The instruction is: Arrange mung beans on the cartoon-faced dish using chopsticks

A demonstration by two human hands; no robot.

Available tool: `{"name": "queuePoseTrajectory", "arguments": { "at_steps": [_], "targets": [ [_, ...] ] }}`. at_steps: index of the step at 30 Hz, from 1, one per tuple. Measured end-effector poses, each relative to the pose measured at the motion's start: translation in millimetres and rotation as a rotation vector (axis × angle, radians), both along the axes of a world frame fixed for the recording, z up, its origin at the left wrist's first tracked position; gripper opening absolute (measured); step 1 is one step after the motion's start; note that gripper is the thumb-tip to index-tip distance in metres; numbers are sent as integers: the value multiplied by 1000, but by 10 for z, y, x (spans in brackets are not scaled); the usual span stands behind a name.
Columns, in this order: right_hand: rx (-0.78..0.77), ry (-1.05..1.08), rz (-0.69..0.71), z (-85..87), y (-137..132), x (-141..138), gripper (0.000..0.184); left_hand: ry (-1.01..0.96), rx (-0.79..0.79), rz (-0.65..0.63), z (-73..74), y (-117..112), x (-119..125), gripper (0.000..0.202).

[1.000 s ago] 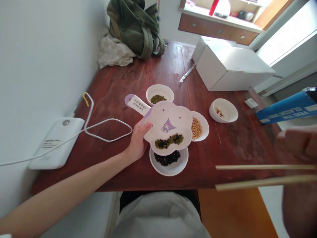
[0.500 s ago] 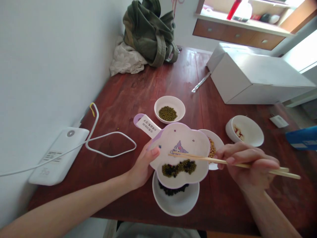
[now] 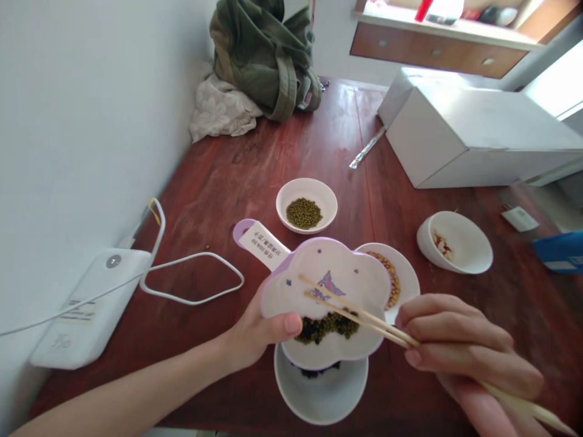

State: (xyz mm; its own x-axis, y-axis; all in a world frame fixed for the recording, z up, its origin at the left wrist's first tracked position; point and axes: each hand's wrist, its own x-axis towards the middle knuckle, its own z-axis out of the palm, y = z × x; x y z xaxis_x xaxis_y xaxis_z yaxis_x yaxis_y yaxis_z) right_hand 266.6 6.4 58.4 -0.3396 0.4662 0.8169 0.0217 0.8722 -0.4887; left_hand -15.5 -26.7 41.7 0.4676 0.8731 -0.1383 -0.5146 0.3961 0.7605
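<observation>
Chopsticks [image 3: 350, 312] sit pinched in the right hand [image 3: 460, 352], tips over the flower-shaped plate [image 3: 328, 303] near its cartoon print. The left hand [image 3: 259, 334] grips that plate's near-left rim, thumb on top, holding it tilted above a white bowl [image 3: 321, 394] on the surface [image 3: 291, 158]. Dark and green beans [image 3: 328, 326] lie gathered at the plate's low edge. A bowl of green beans [image 3: 306, 205], one of yellow beans [image 3: 396, 282] and another white bowl [image 3: 455, 243] stand nearby.

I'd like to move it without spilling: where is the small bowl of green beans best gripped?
Probably pinch the bowl of green beans by its bare rim from above: it stands upright and alone on the table, its rim free all round, the beans heaped in the middle.
</observation>
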Motion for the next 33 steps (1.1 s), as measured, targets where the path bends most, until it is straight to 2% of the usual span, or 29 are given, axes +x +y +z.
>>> {"name": "queuePoseTrajectory", "arguments": {
  "at_steps": [2,4,5,7,9,11,14,17,23,29,33],
  "targets": [
    [6,-48,-33,131,-13,12,47,-1,15,-1,15,16,-3,87],
    [9,-127,-37,353,-5,22,53,2,50,-6,14,30,-9,82],
    [15,-211,-35,483,1,13,49,3,73,-9,8,36,-14,78],
    [9,-433,-46,731,4,-49,30,0,118,2,-12,48,-24,71],
    [45,-475,-53,904,-7,-176,31,2,150,15,-35,54,-34,68],
    [70,-492,-52,978,-20,-337,31,12,166,24,-49,53,-37,67],
    [100,-552,51,962,-19,-518,40,32,176,26,-54,39,-25,68],
    [98,-582,126,926,-16,-506,52,35,169,59,-60,28,-7,68],
    [-115,-520,-4,955,22,-155,54,9,150,65,-101,27,-15,62],
    [-107,-652,51,869,146,127,50,-70,126,28,-139,45,-19,63],
    [-177,-672,3,765,90,312,52,-53,124,44,-123,56,-2,64]
  ]
}}
